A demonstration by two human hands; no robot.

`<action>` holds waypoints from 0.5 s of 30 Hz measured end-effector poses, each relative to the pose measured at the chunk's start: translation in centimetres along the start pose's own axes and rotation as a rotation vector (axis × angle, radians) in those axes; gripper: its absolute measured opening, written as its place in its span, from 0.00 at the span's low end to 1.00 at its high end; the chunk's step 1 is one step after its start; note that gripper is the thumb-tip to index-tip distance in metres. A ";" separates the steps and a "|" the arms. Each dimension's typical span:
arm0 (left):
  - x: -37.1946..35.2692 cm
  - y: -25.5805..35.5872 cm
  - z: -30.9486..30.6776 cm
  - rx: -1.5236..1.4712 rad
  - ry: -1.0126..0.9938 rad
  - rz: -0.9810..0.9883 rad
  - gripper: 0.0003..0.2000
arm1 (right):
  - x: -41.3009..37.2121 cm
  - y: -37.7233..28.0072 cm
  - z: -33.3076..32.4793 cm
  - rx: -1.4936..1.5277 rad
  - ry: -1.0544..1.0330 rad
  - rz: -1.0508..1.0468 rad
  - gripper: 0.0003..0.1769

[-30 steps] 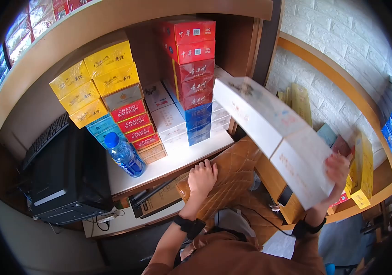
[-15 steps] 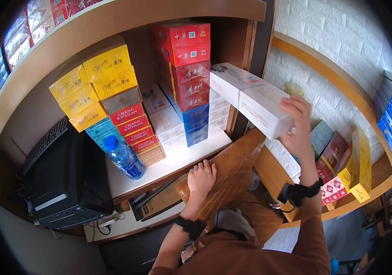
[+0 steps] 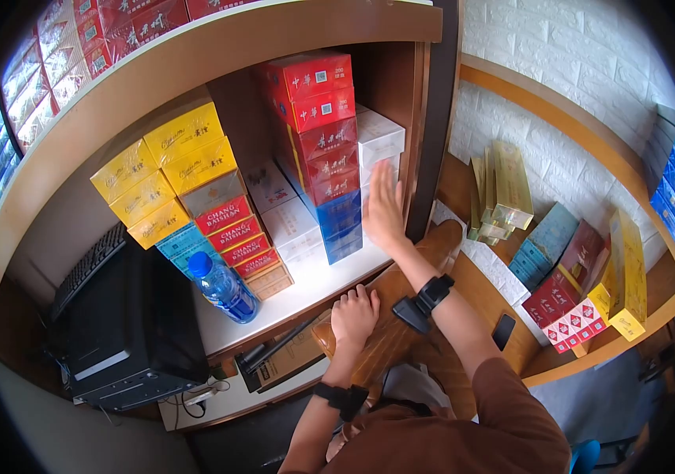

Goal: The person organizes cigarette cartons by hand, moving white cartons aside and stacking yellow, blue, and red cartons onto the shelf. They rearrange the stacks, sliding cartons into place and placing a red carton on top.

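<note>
My right hand (image 3: 385, 212) is raised with its fingers stretched out, palm against the front of a stack of white cartons (image 3: 382, 144) on the shelf. The stack's lower part is largely behind that hand. Just left of it rises a pile of red cartons (image 3: 333, 167) with blue cartons (image 3: 344, 225) underneath. Below, my left hand (image 3: 355, 317) rests with curled fingers over the edge of a brown quilted leather chair (image 3: 401, 304); its palm is hidden.
Yellow cartons (image 3: 187, 130) top another pile, beside a blue-capped bottle (image 3: 227, 292). A black computer case (image 3: 136, 340) stands at left. More cartons (image 3: 551, 237) and a phone (image 3: 503, 332) lie on the right-hand wooden shelf. A thick wooden frame (image 3: 274, 51) edges the cabinet.
My right hand has moved left to the cabinet, and the long white carton it held is now in the white stack. My left hand stays on the chair. The view has shifted slightly.
</note>
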State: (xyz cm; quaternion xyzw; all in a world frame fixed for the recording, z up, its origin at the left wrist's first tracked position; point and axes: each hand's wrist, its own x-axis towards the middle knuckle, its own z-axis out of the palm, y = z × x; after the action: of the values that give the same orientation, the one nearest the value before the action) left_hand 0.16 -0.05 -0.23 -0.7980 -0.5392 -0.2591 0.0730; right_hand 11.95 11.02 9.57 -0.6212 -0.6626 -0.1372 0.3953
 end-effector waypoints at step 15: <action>-0.2 -1.3 0.9 0.025 -0.267 -0.004 0.11 | -5.2 -8.6 5.6 0.028 -0.125 -0.492 0.28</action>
State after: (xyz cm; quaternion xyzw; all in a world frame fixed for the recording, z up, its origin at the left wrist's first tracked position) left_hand -0.78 0.64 -1.28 -0.8234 -0.5488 -0.1440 0.0098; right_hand 1.53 9.47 4.93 -0.4428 -0.8188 -0.1815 0.3170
